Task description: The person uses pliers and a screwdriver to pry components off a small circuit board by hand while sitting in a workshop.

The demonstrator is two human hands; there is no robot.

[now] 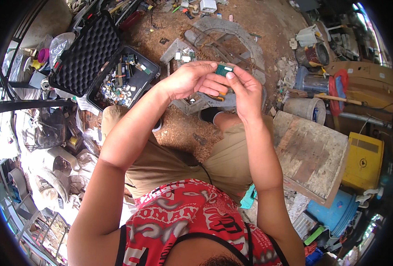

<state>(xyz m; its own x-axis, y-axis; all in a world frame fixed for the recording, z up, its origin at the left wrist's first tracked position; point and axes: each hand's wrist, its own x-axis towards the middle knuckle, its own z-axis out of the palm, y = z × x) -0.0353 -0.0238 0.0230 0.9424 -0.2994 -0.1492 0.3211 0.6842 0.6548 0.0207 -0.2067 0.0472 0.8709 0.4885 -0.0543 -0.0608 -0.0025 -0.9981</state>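
Observation:
Between my two hands is a small green circuit board (223,69) with a pale part on its face. My left hand (192,80) pinches its left end between thumb and forefinger, the other fingers curled beneath. My right hand (246,91) has its thumb on the board's lower right corner and its fingers behind. Just below the left fingertips shows a yellow-and-black handled tool (216,97); whether it is held or lies on the frame behind, I cannot tell. Several white and green pieces (185,55) lie beyond my left hand.
An open black case (151,76) with foam in its lid holds several boards and chips at the left. Ahead is a round grey frame (249,48) on the dirt floor. A worn wooden board (314,153), a bucket (300,108) and a yellow box (362,159) stand at right.

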